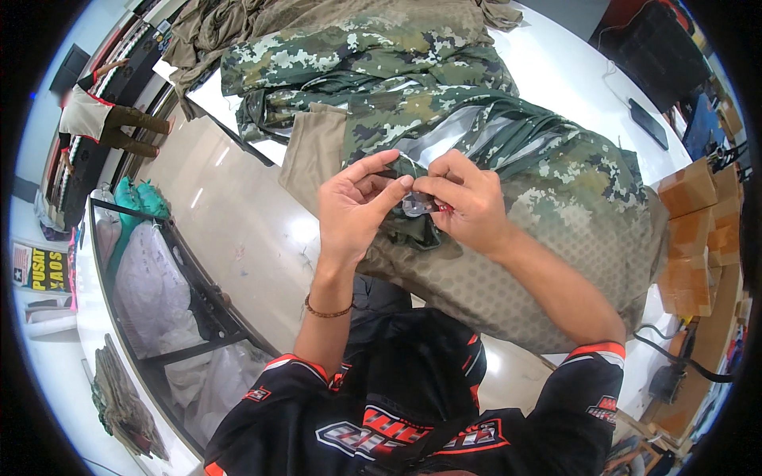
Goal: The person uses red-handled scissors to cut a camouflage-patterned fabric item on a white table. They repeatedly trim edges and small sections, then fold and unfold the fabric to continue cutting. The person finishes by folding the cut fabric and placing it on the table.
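Observation:
My left hand [357, 202] pinches the edge of a camouflage garment [556, 170] between thumb and forefinger. Right beside it, my right hand [472, 202] is closed, its fingertips meeting the same edge close to the left thumb. A small red thing [445, 209] shows under the right fingers; its kind is mostly hidden by the hand. Between the hands hangs a bunched dark green part of the cloth, with a shiny pale bit I cannot make out. The garment, green camouflage with a brown hexagon-patterned part, spreads over the table's near edge below my right forearm.
More camouflage garments [365, 55] lie piled farther back on the white table [548, 59]. A phone [648, 124] rests at the right, near cardboard boxes [686, 238]. To the left stands a black-framed bin [171, 357] of plastic-wrapped goods. A person [87, 115] stands by shelves at far left.

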The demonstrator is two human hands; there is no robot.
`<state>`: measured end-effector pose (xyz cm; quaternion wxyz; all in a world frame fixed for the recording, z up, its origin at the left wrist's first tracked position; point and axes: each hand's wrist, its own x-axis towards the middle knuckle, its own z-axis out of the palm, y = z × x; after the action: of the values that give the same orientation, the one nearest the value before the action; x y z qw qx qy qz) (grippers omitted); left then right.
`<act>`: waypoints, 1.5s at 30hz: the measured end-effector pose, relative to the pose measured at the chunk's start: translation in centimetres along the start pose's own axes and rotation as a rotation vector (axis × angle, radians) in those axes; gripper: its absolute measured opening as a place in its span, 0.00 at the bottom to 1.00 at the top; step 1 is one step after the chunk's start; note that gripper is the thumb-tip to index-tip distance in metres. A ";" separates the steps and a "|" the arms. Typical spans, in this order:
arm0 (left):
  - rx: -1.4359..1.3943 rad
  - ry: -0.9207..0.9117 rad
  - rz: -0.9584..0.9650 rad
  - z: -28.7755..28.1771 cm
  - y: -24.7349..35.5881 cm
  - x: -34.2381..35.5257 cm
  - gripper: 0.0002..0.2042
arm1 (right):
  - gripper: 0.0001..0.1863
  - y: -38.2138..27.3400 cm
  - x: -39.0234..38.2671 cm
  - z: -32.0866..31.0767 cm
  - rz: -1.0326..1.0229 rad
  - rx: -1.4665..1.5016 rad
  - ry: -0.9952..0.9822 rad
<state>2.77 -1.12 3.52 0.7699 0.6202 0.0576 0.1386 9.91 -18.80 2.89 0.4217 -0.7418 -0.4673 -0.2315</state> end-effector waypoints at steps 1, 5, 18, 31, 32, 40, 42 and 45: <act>0.054 0.010 0.019 0.0 0.3 -0.1 0.13 | 0.18 0.0 0.1 -0.1 0.000 0.000 -0.004; 0.382 0.088 0.133 -0.9 0.5 -0.8 0.12 | 0.17 0.0 0.3 -0.2 -0.013 -0.004 -0.017; 0.439 -0.039 0.228 -0.9 0.6 -0.7 0.04 | 0.09 -1.2 1.1 -0.3 0.266 0.309 0.014; 0.140 -0.058 0.035 -1.6 -0.3 -0.3 0.08 | 0.26 -1.0 2.0 -2.2 0.971 0.970 -0.382; 0.124 -0.065 0.042 -1.8 -0.4 -0.2 0.08 | 0.26 -0.8 2.1 -2.3 0.991 0.992 -0.415; 0.069 -0.069 0.078 -1.8 -0.8 -0.1 0.08 | 0.27 -0.1 2.4 -2.7 1.140 1.065 -0.580; 0.059 -0.076 0.095 -1.9 -1.0 -0.1 0.08 | 0.27 -0.1 2.5 -2.5 1.157 1.077 -0.591; 0.043 -0.074 0.120 -2.1 -1.4 -0.1 0.07 | 0.27 -0.2 2.5 -2.2 1.182 1.141 -0.576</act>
<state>2.30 0.55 1.64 0.7482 0.6439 -0.0053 0.1602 11.04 -19.37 6.02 0.6454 -0.5681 -0.1388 0.4915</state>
